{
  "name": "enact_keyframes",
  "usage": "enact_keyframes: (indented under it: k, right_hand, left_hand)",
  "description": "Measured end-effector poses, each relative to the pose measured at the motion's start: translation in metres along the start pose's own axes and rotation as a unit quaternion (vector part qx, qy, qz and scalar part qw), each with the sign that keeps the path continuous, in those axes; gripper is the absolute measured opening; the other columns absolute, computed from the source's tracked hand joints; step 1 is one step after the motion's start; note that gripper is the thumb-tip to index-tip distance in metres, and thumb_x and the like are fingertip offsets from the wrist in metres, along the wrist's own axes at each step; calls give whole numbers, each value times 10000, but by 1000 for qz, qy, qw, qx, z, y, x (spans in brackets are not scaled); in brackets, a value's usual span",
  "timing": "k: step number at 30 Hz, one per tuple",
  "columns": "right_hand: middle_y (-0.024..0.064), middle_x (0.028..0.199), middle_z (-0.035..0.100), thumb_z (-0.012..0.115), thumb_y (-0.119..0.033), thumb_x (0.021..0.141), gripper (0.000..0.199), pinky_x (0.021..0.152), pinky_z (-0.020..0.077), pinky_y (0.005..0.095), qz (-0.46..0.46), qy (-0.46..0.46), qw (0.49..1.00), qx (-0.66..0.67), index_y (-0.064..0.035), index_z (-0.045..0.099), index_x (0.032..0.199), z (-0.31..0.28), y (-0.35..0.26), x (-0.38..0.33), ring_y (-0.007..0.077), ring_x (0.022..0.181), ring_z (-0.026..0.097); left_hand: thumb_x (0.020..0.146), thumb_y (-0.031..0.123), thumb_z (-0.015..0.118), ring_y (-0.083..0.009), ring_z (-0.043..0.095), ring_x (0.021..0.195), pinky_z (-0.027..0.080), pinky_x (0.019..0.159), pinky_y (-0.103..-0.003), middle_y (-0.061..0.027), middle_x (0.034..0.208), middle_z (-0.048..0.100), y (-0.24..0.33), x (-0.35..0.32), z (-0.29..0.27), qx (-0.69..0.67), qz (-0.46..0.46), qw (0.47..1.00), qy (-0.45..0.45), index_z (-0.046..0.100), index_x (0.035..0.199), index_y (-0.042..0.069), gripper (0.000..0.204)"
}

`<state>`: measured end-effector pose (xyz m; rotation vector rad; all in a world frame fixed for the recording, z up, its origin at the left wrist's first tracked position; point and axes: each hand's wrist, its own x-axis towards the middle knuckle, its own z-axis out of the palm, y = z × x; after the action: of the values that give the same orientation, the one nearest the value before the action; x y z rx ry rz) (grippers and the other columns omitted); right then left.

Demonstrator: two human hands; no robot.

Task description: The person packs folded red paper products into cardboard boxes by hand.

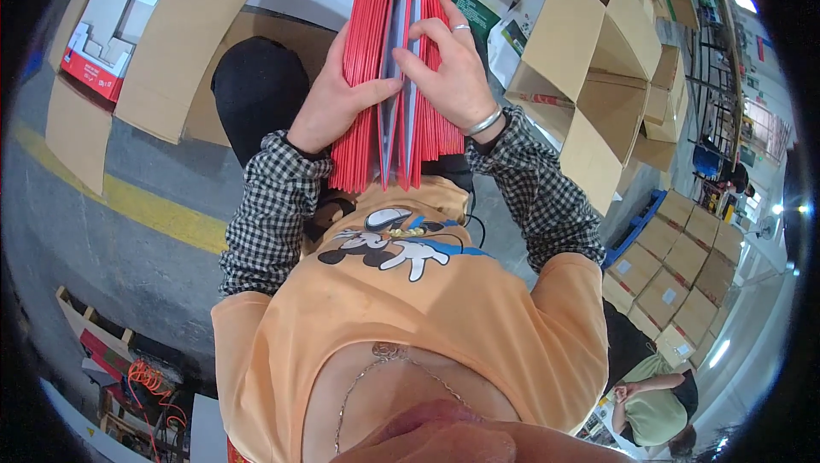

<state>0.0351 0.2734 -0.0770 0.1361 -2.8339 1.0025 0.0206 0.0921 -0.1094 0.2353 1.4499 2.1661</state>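
Red sheets (366,44), gripped by my left hand (333,106), are already parted just beside my loosely curled right hand (454,80); outer bunches look unsplit.

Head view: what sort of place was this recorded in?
Probably a packing area in a factory or warehouse. Cartons stand stacked on a blue pallet, open cardboard boxes sit close by, and a yellow line runs along the grey floor.
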Motion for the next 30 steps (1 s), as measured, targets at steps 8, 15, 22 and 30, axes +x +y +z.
enact_keyframes:
  k: [8, 15, 22, 30]
  right_hand:
    - [351, 1436, 301, 657, -208, 863, 275, 1089, 319, 434, -69, 21, 997, -16, -77, 607, 1100, 5, 5, 0, 441, 1388, 280]
    - [362, 1395, 348, 751, -298, 790, 344, 1053, 367, 446, -10, 8, 1000, -22, -75, 609, 1009, 4, -7, 1, 457, 1354, 332]
    - [390, 1396, 325, 702, -255, 776, 322, 1046, 373, 472, 2, -7, 1000, 26, -76, 612, 1028, -2, -6, 2, 503, 1292, 378]
    - [325, 1424, 340, 691, -209, 808, 287, 1078, 337, 449, -79, 31, 995, -44, -72, 608, 1047, 8, -3, 5, 442, 1356, 333]
  left_hand:
    - [795, 126, 763, -203, 505, 1215, 438, 1018, -338, -137, 1360, 459, 3, -2, 2, 7, 6, 1000, 8, 153, 1486, 9, 928]
    - [824, 150, 743, -202, 484, 1244, 435, 1028, -349, -139, 1377, 450, 4, -3, 2, -12, 2, 1000, -4, 134, 1497, 21, 917]
    - [826, 163, 738, -211, 470, 1262, 399, 1054, -344, -145, 1402, 429, 2, -5, -4, -19, -12, 1000, -4, 145, 1499, 21, 909]
    - [815, 125, 737, -206, 438, 1291, 381, 1069, -347, -138, 1418, 404, 1, -4, 2, -23, 8, 1000, -9, 116, 1499, 10, 931]
